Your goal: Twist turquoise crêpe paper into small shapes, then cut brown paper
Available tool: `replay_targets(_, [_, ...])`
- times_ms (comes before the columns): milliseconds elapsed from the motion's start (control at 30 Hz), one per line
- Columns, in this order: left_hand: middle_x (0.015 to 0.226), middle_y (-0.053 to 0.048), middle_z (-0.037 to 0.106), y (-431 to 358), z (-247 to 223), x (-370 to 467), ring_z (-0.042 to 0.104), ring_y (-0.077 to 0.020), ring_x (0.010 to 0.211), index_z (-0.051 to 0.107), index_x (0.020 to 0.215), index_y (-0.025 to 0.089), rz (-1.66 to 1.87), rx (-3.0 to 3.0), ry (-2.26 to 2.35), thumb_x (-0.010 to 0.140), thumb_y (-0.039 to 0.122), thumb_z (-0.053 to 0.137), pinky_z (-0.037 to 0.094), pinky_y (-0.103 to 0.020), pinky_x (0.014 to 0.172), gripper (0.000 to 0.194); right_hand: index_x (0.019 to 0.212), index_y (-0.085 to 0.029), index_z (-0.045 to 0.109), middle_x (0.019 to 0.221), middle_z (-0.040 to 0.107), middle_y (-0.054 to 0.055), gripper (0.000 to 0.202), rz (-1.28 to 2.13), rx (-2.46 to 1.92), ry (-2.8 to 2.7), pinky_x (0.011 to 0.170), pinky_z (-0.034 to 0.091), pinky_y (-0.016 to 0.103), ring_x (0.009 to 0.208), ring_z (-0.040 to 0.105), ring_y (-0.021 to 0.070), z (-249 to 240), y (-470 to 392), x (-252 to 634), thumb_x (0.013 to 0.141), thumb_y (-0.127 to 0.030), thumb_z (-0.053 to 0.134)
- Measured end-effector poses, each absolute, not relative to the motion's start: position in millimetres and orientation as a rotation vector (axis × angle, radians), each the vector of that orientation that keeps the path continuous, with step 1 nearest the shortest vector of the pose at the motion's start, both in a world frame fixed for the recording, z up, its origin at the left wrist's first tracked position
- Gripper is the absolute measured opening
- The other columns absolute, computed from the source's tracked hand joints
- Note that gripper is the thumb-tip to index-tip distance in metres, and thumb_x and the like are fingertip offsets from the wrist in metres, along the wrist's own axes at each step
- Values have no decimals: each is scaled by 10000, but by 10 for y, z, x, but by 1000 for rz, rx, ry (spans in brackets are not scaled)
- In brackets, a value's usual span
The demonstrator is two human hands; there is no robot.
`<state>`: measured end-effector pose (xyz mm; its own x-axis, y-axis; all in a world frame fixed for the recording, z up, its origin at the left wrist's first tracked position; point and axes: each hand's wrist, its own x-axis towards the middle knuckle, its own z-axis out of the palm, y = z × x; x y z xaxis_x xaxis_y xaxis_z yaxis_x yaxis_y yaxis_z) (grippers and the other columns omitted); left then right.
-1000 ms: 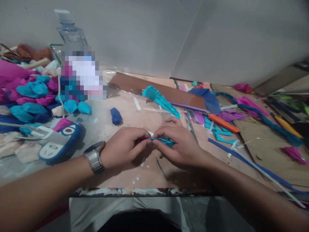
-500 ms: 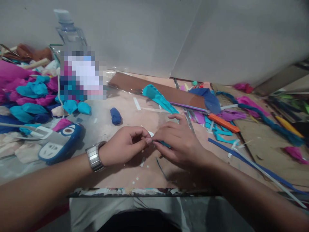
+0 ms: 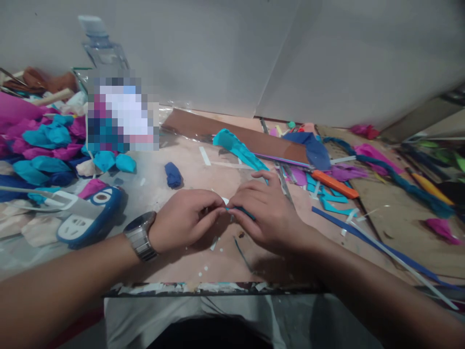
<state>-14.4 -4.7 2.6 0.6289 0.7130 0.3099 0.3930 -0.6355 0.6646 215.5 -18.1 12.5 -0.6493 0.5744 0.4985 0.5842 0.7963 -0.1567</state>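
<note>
My left hand (image 3: 189,215), with a metal-banded watch (image 3: 141,237) on its wrist, pinches the tip of a thin turquoise crepe paper strip (image 3: 242,212). Thumb and fingers of my right hand (image 3: 269,211) close on the same narrow strip, right beside the left fingertips. Most of the strip is hidden under the right hand. Beyond that hand, a wider turquoise crepe paper piece (image 3: 238,148) flares out across the table; whether it is one with the pinched strip, I cannot tell. A small white bit shows behind the fingertips.
Left lie a heap of pink and turquoise paper pieces (image 3: 47,133), a blue-and-white gadget (image 3: 90,218) and a clear bottle (image 3: 103,48). A dark-blue paper roll (image 3: 172,175) sits near my left hand. An orange cutter (image 3: 334,184) and cardboard (image 3: 395,232) lie right; brown paper (image 3: 203,126) lies behind.
My fingertips have shifted slightly, and a little turquoise now shows between them. My left wrist has turned so the watch face shows.
</note>
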Motion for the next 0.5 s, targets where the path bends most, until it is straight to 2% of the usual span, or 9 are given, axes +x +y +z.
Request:
replay_targets(333, [796, -48, 688, -50, -39, -127, 599, -175, 745, 677, 885, 166, 840, 2677, 804, 1025, 178, 440, 417, -294, 684, 275, 971, -170, 646, 963, 731, 91, 97, 119, -992, -2517, 1069, 352, 511, 1026, 630, 267, 151, -200, 2114, 977, -192, 551])
replay_targets(433, [790, -25, 688, -51, 0, -123, 601, -154, 732, 672, 880, 166, 771, 2360, 871, 1028, 232, 487, 433, -273, 690, 246, 983, -157, 657, 964, 731, 99, 115, 107, -983, -2512, 1059, 355, 514, 1039, 633, 273, 155, -198, 2120, 982, -193, 548])
replay_targets(500, [763, -9, 676, -44, 26, -115, 597, -133, 701, 658, 843, 161, 684, 2011, 884, 1048, 317, 492, 453, -252, 682, 306, 991, -161, 666, 969, 738, 100, 122, 61, -967, -2505, 1063, 354, 519, 1041, 637, 271, 155, -197, 2128, 985, -194, 549])
